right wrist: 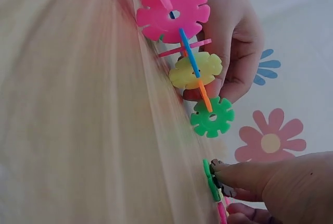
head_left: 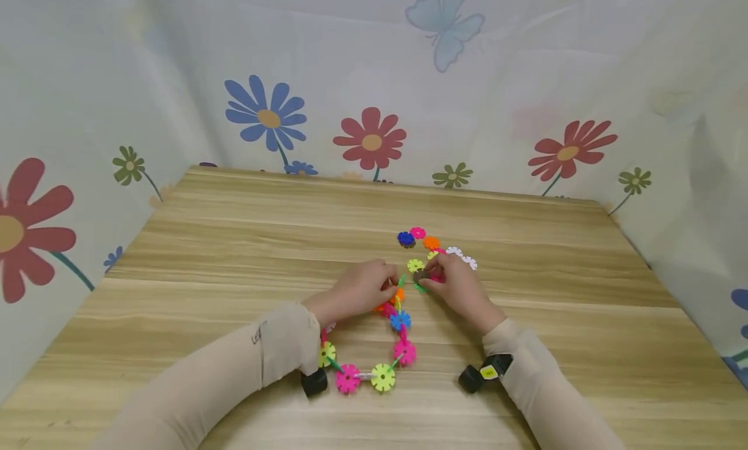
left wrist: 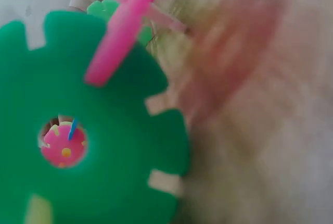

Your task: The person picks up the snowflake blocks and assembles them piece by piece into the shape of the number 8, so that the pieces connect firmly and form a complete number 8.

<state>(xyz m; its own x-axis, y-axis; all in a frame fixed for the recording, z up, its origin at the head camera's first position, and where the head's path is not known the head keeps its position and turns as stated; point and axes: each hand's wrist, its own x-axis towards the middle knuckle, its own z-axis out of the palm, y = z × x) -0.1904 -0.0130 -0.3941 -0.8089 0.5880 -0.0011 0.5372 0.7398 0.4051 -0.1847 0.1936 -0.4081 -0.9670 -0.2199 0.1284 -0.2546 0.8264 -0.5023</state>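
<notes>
A chain of interlocked plastic snowflake discs (head_left: 347, 378) curves over the table, in pink, yellow, blue, orange and green. My left hand (head_left: 365, 284) grips this chain near its far end, where a green disc (right wrist: 212, 117) sticks out past the fingers in the right wrist view. My right hand (head_left: 458, 287) pinches a dark brown disc (head_left: 421, 276) between thumb and fingers, a short way right of that end. Right beside the brown disc lies a green disc (right wrist: 209, 179). Another green disc (left wrist: 130, 94) of the chain fills much of the left wrist view.
Beyond my right hand lie several loose discs: a blue one (head_left: 406, 238), a pink one (head_left: 417, 232), an orange one (head_left: 431, 242) and white ones (head_left: 454, 250). A flower-printed curtain (head_left: 327, 60) hangs behind the wooden table (head_left: 263, 229).
</notes>
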